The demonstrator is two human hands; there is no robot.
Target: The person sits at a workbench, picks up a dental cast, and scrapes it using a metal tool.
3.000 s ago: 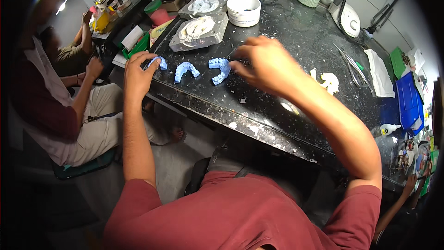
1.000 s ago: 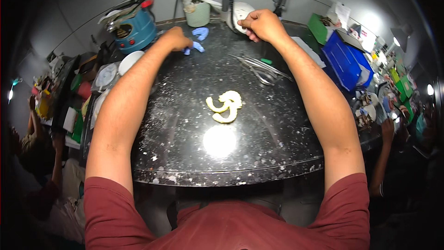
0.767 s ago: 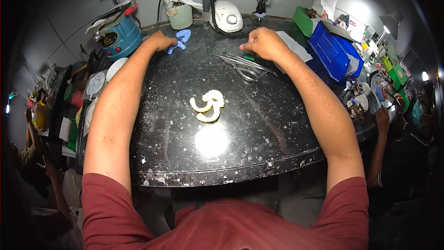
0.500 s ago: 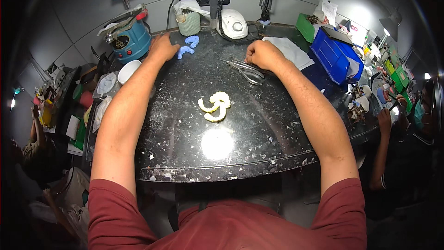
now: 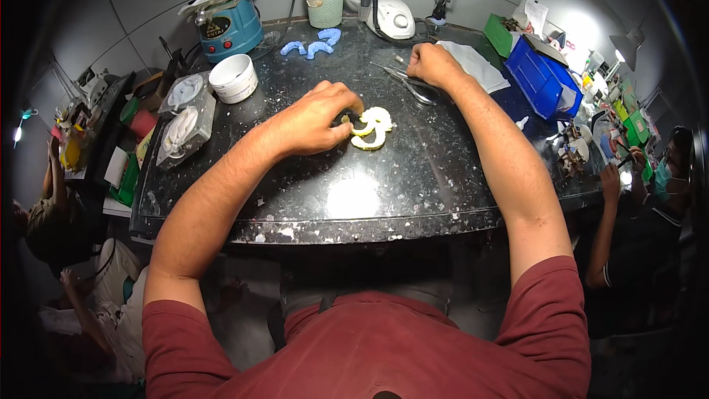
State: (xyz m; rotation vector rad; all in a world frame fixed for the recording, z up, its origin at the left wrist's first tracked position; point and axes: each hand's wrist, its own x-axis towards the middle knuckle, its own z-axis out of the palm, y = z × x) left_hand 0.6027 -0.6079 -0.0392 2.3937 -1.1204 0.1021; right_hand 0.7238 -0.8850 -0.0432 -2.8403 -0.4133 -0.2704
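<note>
My left hand (image 5: 317, 120) is low over the bench, thumb and index finger apart beside the pale yellow arch-shaped dental casts (image 5: 373, 138). Its fingers reach the left end of the curved pieces; whether they touch is unclear. My right hand (image 5: 437, 66) rests farther back with curled fingers, and what lies inside them is hidden. Metal hand tools (image 5: 413, 89) with slim tips and looped handles lie just left of and below it. Several blue arch-shaped pieces (image 5: 319, 49) sit near the back of the bench.
On the left are a white tub (image 5: 234, 80), a clear tray (image 5: 177, 133) and a blue machine (image 5: 230, 29). Behind stand a green cup (image 5: 325, 10) and a white control unit (image 5: 389, 18). A blue bin (image 5: 539, 77) and paper (image 5: 480, 66) are right. People sit on both sides.
My left hand has come from beside the blue pieces toward me and right, to the yellow casts. Another blue piece it had covered now shows. The view has shifted; my right hand stays by the tools.
</note>
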